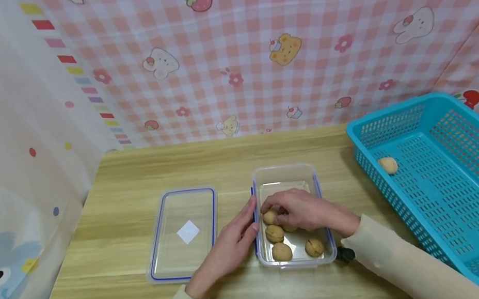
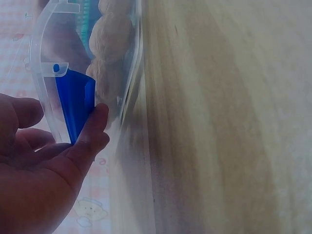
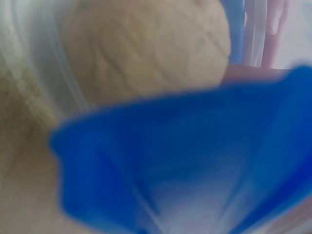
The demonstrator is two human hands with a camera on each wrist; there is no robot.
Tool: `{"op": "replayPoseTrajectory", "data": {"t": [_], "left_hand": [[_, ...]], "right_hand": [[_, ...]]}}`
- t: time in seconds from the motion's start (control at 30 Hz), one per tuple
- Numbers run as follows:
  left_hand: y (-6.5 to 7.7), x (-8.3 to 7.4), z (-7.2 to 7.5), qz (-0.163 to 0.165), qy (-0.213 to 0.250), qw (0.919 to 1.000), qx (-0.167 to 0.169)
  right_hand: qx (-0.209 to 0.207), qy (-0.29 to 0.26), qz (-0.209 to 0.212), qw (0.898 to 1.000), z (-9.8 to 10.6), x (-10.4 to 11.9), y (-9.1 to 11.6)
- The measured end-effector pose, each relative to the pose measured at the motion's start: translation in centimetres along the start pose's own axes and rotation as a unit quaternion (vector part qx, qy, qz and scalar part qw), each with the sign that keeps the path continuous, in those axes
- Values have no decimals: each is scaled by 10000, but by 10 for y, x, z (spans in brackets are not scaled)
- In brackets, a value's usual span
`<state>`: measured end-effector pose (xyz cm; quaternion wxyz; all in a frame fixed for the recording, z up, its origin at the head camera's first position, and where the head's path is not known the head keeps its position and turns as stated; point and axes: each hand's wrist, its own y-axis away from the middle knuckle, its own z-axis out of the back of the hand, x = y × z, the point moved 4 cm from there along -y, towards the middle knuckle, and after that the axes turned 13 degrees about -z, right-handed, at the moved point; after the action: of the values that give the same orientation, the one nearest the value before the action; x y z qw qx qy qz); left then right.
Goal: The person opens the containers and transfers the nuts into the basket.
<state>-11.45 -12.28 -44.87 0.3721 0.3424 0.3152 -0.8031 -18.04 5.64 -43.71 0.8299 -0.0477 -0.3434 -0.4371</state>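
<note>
A clear plastic container (image 1: 297, 260) stands in the middle of the table with several walnuts (image 1: 282, 252) inside. My right hand (image 1: 300, 208) reaches into it, fingers curled over a walnut (image 1: 270, 216) by the left wall. Another walnut lies partly hidden under that hand. My left hand (image 1: 231, 245) rests with extended fingers against the container's left side, touching near a blue latch flap (image 2: 75, 105) in the left wrist view. In the right wrist view, a walnut (image 3: 151, 48) fills the top, and a blurred blue flap (image 3: 185, 156) covers much of the right hand.
To the left lies a clear lid (image 1: 164, 240) with a blue seal and a white square sticker (image 1: 188, 232). A turquoise basket (image 1: 421, 225) stands at the right, holding one walnut (image 1: 388, 165). A checked cloth (image 1: 225, 57) hangs behind the wooden table (image 1: 106, 228).
</note>
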Motion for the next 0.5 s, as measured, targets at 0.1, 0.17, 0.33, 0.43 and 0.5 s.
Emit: {"op": "replayPoseTrajectory", "data": {"t": [0.1,0.17,0.33,0.43,0.5], "left_hand": [[0,0,0,-26,-8,10000,-14],[0,0,-1,-35,-12,10000,-37],[-1,1,-2,-62,-16,9999,-95],[-1,1,-1,-31,11,9999,-121],[0,0,-1,6,33,9999,-127]], "right_hand": [[-94,-41,3,9999,2,0,2],[-125,-202,-74,9997,5,1,5],[-318,-642,-144,9973,18,2,16],[-509,-771,35,9957,23,2,24],[-601,-903,88,9941,26,3,30]]}}
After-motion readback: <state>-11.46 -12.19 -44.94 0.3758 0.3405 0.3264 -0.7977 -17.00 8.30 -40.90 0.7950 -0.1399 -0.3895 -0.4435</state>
